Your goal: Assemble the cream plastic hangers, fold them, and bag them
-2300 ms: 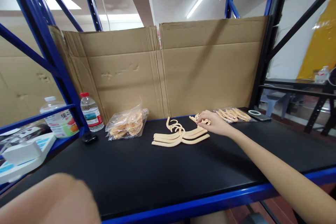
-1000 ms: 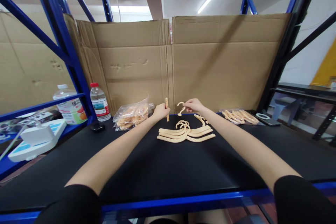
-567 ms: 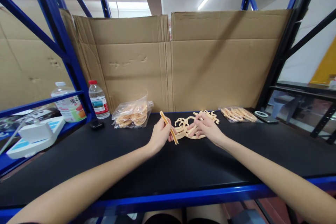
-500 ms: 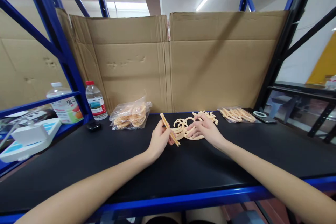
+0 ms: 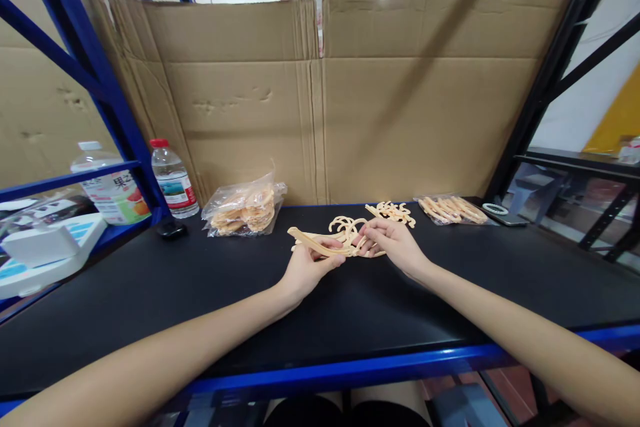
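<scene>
My left hand [image 5: 306,270] is closed around a long, flat, cream-coloured strip [image 5: 310,242], thumb in front and fingers behind. The strip lies tilted, its upper end pointing left. My right hand [image 5: 395,245] pinches at a thin curved cream piece [image 5: 358,241] near the strip's right end; fingers partly hide it, and I cannot tell whether the two are joined. Behind my hands, rib-like curved pieces [image 5: 341,223] lie on the black table top. A loose heap of small cream pieces [image 5: 393,212] sits just beyond my right hand.
Clear bags of similar pieces lie at back left [image 5: 245,208] and back right [image 5: 453,209]. A red-capped water bottle [image 5: 173,183] and a black mouse [image 5: 171,229] stand left. A phone [image 5: 510,219] lies far right. Cardboard [image 5: 240,113] walls the back.
My left hand has turned the strip from steep to nearly level, its upper end swinging left. My right hand's fingers have come down and closed near the strip's right end.
</scene>
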A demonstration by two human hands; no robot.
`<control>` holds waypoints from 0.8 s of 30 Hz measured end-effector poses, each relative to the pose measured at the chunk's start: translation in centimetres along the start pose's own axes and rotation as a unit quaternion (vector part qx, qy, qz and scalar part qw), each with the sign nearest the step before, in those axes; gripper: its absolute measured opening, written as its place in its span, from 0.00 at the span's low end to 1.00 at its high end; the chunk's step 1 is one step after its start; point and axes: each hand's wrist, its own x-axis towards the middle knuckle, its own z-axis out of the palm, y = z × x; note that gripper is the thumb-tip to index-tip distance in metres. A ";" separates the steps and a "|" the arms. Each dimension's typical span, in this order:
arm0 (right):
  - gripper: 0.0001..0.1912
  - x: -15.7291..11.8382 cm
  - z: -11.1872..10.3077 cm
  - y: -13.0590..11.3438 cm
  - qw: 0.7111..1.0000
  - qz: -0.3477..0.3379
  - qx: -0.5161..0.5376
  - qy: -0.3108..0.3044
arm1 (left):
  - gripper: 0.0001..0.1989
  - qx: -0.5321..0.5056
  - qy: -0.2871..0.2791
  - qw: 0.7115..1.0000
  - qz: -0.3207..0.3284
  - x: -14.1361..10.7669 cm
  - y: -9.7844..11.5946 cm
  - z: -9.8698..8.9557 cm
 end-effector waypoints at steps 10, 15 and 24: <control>0.21 -0.5 0.8 -0.2 0.999 0.022 0.018 -0.039 | 0.10 -0.045 -0.066 0.996 -0.047 -0.3 -0.2 0.3; 0.18 -0.4 0.7 0.1 0.998 0.023 0.019 -0.049 | 0.12 -0.022 -0.046 0.998 -0.029 -0.4 0.0 0.3; 0.11 -0.6 0.8 -0.2 0.997 0.027 0.022 -0.063 | 0.06 0.081 -0.008 0.996 0.026 -0.5 0.5 0.3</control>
